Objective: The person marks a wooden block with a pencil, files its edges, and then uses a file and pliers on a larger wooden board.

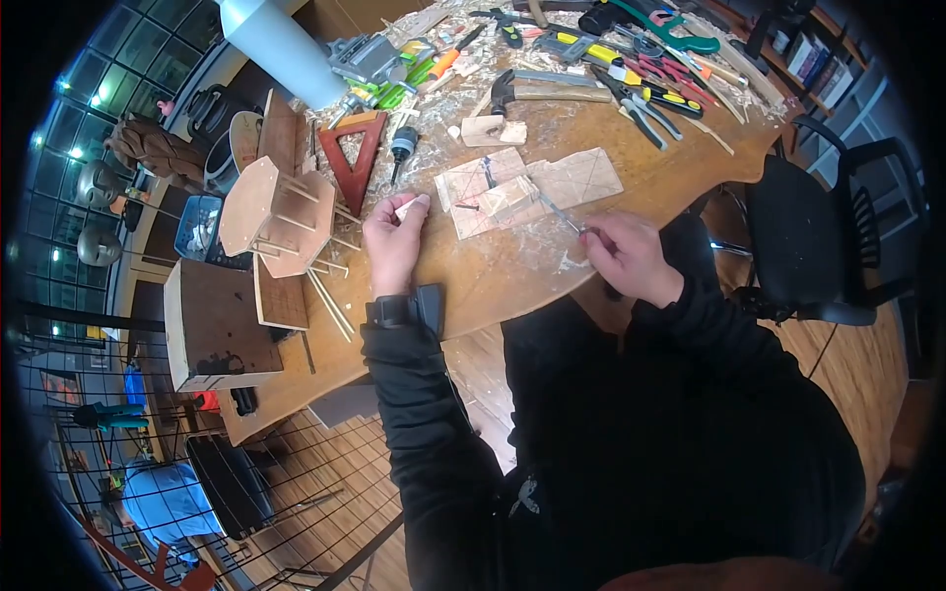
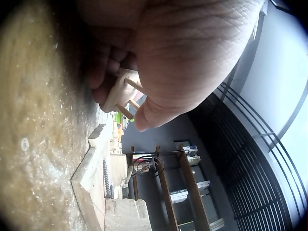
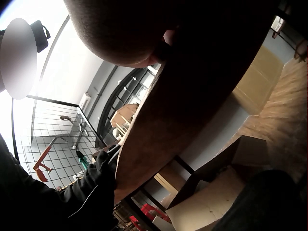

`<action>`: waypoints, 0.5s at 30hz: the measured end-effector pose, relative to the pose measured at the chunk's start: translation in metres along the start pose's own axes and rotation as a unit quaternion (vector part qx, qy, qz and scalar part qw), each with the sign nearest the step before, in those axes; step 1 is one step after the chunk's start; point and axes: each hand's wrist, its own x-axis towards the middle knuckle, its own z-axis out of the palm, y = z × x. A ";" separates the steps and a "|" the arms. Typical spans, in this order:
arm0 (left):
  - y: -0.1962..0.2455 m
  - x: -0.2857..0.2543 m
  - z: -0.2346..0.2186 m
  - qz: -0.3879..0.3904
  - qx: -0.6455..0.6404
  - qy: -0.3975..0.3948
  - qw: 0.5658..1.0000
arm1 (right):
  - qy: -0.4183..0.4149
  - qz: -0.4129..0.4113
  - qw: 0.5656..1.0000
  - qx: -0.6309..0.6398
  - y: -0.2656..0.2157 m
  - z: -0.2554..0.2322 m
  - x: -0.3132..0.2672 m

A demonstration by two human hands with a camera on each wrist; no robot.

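Observation:
In the head view my left hand (image 1: pixel 391 244) pinches a small pale wooden piece (image 1: pixel 404 209) above the table. The left wrist view shows this piece (image 2: pixel 114 95) with several thin wooden pegs standing out from it, partly hidden by the fingers. At the table's front edge my right hand (image 1: pixel 631 258) grips a slim metal tool (image 1: pixel 560 214), its far end at a wooden block (image 1: pixel 508 200). Under the block lies a flat board (image 1: pixel 473 226) with pencil lines; a second marked board (image 1: pixel 588 175) lies to the right. A screw (image 2: pixel 107 177) shows close by in the left wrist view.
A hammer (image 1: pixel 552 93), pliers (image 1: pixel 645 120) and other tools lie among shavings at the back. A red triangle frame (image 1: pixel 340 163) and a screwdriver (image 1: pixel 402 150) are left of centre. A tiered wooden model (image 1: pixel 261 207) stands at the left; a black chair (image 1: pixel 813 217) is at right.

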 end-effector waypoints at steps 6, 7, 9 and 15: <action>-0.001 0.000 -0.002 -0.006 0.004 -0.011 1.000 | -0.009 0.002 1.000 -0.002 0.002 0.000 0.000; 0.000 0.000 -0.002 -0.006 0.004 -0.012 1.000 | -0.008 0.002 1.000 -0.002 0.001 -0.001 0.000; 0.003 -0.001 -0.002 -0.009 0.006 -0.006 1.000 | -0.017 0.029 0.999 -0.004 -0.003 -0.002 0.001; 0.000 0.001 -0.002 -0.005 0.002 -0.003 1.000 | 0.002 0.029 1.000 0.004 -0.003 0.000 0.001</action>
